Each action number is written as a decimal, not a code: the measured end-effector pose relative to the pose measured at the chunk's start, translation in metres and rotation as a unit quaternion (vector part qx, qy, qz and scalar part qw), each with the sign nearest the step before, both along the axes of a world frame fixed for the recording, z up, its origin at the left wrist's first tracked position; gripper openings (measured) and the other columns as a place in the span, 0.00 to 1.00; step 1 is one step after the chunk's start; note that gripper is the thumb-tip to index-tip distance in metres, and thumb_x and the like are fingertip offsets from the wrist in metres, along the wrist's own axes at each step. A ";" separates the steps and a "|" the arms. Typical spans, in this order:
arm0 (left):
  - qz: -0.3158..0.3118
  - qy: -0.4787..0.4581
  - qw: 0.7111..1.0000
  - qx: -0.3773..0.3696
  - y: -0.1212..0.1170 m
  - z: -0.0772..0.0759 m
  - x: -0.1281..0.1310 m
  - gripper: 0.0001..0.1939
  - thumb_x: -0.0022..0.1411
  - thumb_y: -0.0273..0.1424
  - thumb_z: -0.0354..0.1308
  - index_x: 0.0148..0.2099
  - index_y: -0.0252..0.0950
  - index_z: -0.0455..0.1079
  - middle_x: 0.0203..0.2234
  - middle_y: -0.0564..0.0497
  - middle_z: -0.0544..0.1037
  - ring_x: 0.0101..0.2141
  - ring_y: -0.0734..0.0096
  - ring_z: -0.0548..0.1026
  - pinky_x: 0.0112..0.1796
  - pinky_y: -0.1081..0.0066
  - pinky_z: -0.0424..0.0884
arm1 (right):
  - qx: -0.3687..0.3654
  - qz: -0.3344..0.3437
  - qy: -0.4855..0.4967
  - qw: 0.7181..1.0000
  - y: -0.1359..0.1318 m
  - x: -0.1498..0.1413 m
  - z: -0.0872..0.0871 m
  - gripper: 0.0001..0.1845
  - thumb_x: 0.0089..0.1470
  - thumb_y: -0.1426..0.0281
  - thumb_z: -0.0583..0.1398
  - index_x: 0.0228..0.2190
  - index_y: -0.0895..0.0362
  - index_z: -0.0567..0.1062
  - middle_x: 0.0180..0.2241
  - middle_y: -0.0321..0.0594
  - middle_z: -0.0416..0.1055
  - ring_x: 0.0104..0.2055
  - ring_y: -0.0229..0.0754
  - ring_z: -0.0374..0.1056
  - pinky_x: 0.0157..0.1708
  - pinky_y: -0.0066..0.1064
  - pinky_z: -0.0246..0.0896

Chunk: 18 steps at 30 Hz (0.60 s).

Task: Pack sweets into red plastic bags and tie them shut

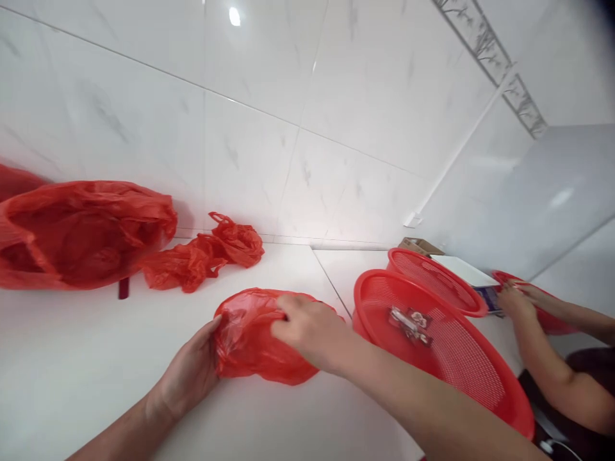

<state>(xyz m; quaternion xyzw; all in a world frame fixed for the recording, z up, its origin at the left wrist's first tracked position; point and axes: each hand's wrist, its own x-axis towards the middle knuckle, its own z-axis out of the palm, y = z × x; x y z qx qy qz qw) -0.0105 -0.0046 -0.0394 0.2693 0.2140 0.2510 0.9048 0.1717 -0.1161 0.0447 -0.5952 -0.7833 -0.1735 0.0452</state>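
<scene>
A thin red plastic bag [259, 339] lies on the white table between my two hands, its mouth spread wide. My left hand [192, 362] grips the bag's left rim, thumb above and the other fingers hidden behind the plastic. Over the bag's right side is my right hand [310, 330], slightly blurred, with its fingers curled at the edge of the plastic. Whether anything small sits in those fingers cannot be made out. Just right of that hand stands a red plastic basket [475, 358] with several small wrapped packets [410, 325] in it.
A large open red bag [86, 234] and crumpled red bags [206, 253] lie along the tiled wall. Behind the near basket are another red basket [432, 282] and a cardboard box [421, 246]. At far right, a co-worker's hands [519, 298] are over another red basket.
</scene>
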 end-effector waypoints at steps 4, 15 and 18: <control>0.010 0.012 1.000 0.002 0.004 -0.001 0.000 0.17 0.60 0.34 0.56 0.51 0.35 0.68 0.43 0.44 0.78 0.45 0.57 0.76 0.47 0.60 0.72 | 0.011 0.045 -0.048 0.998 0.023 0.002 -0.026 0.11 0.52 0.80 0.53 0.32 0.54 0.71 0.41 0.34 0.67 0.32 0.35 0.60 0.28 0.25 0.51; 0.001 0.026 0.999 -0.042 0.004 -0.007 0.004 0.20 0.60 0.34 0.57 0.53 0.32 0.68 0.40 0.44 0.80 0.41 0.55 0.77 0.44 0.61 0.73 | -0.047 -0.484 0.053 0.872 -0.059 0.155 0.032 0.17 0.59 0.60 0.48 0.37 0.55 0.72 0.34 0.43 0.72 0.37 0.44 0.68 0.33 0.31 0.55; 0.012 0.049 0.998 -0.034 0.004 -0.008 0.006 0.20 0.60 0.34 0.57 0.53 0.32 0.68 0.39 0.44 0.80 0.39 0.55 0.78 0.43 0.60 0.73 | -0.094 -0.551 0.069 0.826 -0.087 0.200 0.019 0.20 0.53 0.56 0.55 0.37 0.59 0.72 0.32 0.47 0.73 0.35 0.50 0.69 0.33 0.35 0.58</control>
